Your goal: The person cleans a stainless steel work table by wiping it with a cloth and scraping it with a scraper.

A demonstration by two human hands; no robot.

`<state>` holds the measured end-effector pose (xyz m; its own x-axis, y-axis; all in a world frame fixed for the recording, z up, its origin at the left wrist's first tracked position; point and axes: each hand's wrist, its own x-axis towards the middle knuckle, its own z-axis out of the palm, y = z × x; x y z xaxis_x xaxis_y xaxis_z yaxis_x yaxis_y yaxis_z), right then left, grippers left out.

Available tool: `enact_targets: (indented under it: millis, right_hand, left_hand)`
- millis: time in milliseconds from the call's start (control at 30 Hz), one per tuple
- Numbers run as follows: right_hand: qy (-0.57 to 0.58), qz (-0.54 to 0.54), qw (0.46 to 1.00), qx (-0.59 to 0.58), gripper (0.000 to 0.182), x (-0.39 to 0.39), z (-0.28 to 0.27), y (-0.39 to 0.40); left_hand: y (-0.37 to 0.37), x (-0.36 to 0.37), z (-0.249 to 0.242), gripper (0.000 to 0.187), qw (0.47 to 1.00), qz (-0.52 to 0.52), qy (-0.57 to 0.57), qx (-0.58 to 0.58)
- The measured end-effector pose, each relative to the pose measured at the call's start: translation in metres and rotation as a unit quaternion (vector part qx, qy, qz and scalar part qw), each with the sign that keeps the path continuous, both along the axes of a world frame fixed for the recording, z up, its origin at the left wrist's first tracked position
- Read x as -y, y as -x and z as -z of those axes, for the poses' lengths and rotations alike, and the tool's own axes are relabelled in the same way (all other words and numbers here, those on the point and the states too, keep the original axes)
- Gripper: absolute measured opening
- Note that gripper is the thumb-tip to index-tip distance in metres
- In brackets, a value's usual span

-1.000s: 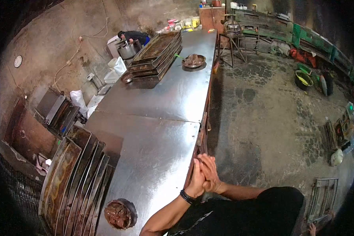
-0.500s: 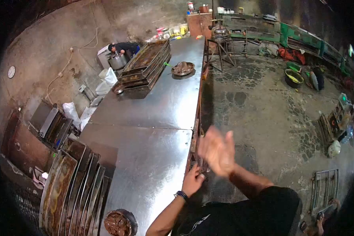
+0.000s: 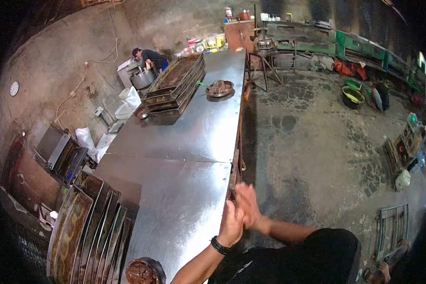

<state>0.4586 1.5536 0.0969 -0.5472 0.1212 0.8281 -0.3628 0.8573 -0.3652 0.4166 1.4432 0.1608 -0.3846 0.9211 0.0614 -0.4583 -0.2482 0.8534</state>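
My left hand [image 3: 231, 224], with a black band at the wrist, is pressed palm to palm against my right hand [image 3: 247, 206]. Both hover beside the near right edge of a long steel table [image 3: 184, 142]. Neither hand holds anything, and the fingers are straight and held together. A round dish of dark brown paste [image 3: 143, 271] sits at the table's near end, left of my left forearm. Several rusty baking trays [image 3: 87, 227] lean in a row at the table's near left.
A stack of baking trays [image 3: 174, 83] and a second dish of brown paste [image 3: 219, 88] lie at the table's far end. A person [image 3: 149, 57] bends over a metal pot [image 3: 142, 78] at the far left. Bare stone floor [image 3: 317, 142] lies right of the table.
My hands were pressed together, then my right hand swung up and away while the left dropped to the table edge. They have come together again now.
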Motion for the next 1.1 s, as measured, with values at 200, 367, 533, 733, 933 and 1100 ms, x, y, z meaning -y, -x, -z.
enact_targets:
  millis: [200,367,533,733,933,1100]
  right_hand:
    - [0.620,-0.300,0.725,-0.013,0.076,0.003,0.081,-0.004]
    - [0.717,-0.432,0.509,0.199,0.079,0.033,0.041,-0.014]
    - [0.783,-0.317,0.530,0.070,0.082,0.003,-0.131,-0.007]
    - [0.117,-0.122,0.978,-0.121,0.052,0.011,-0.150,0.002]
    - [0.043,-0.431,0.898,0.078,0.043,0.117,-0.075,0.011]
    - [-0.012,-0.612,0.790,0.036,0.043,0.162,-0.061,0.026]
  left_hand:
    - [-0.033,-0.001,-0.071,0.081,0.915,-0.114,-0.054,-0.382]
    - [-0.010,0.018,0.029,0.070,0.787,-0.209,-0.032,-0.580]
    - [0.008,0.035,0.058,0.062,0.914,-0.162,0.232,-0.289]
    - [0.005,0.037,0.062,0.063,0.966,-0.156,0.129,0.162]
    - [0.019,0.085,0.036,0.090,0.945,-0.170,-0.110,0.257]
    - [-0.012,0.141,0.009,0.105,0.916,-0.368,-0.060,0.147]
